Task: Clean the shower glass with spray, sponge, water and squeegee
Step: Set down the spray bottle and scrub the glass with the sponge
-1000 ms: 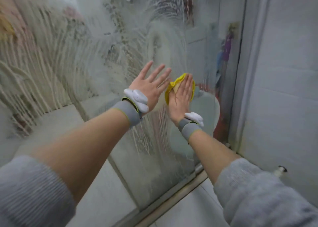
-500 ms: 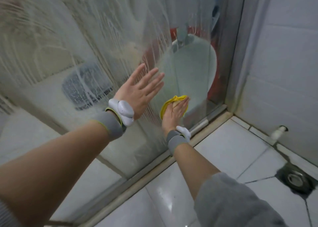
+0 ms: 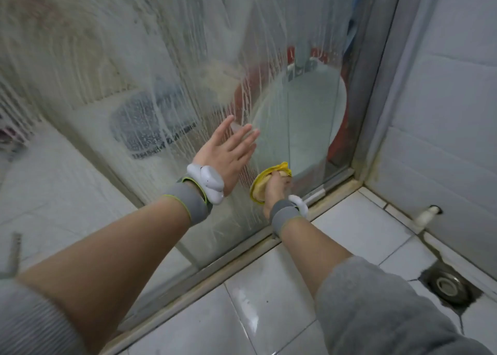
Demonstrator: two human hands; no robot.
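Pressing a yellow sponge (image 3: 259, 185) against the soapy shower glass (image 3: 172, 91) near its bottom right corner, right hand (image 3: 277, 190) fingers curled over it, left hand (image 3: 227, 153) flat on the glass, fingers straight and slightly apart

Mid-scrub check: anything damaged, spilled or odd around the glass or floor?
Nothing broken. The shower glass carries soapy streaks, as expected. The floor drain sits in dark, cracked-looking grout, and the bottom track looks grimy.
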